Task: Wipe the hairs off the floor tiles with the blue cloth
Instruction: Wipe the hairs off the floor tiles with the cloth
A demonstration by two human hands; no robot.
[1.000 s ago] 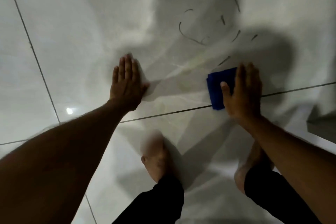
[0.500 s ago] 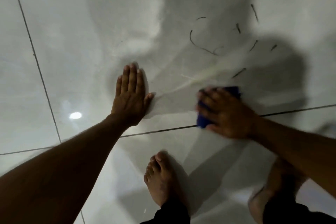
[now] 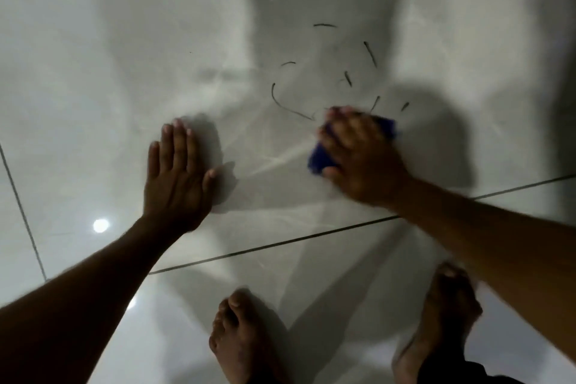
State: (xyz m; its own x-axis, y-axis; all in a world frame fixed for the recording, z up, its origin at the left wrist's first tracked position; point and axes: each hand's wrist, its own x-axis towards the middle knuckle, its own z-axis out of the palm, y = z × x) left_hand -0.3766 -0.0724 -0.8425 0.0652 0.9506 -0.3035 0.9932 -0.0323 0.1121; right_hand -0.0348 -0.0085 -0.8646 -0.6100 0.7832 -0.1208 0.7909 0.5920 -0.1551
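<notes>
On the floor tiles (image 3: 93, 72), right hand (image 3: 363, 154) clutching blue cloth (image 3: 319, 159) beside hairs (image 3: 290, 106); left hand (image 3: 176, 174) flat, unclenched.

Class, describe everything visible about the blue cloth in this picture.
The blue cloth is deep blue, soft-looking and bunched, lying on the pale glossy floor tile. The right hand presses on it and hides most; one end shows at the hand's left, another at its upper right. Dark hairs lie just beyond it.

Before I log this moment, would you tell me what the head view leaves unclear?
- Blue cloth: mostly covered by the right hand, whose motion blur hides the grip.
- Hairs: any under the cloth are hidden, so no count.
- Left hand: palm contact with the floor tiles unseen.
</notes>
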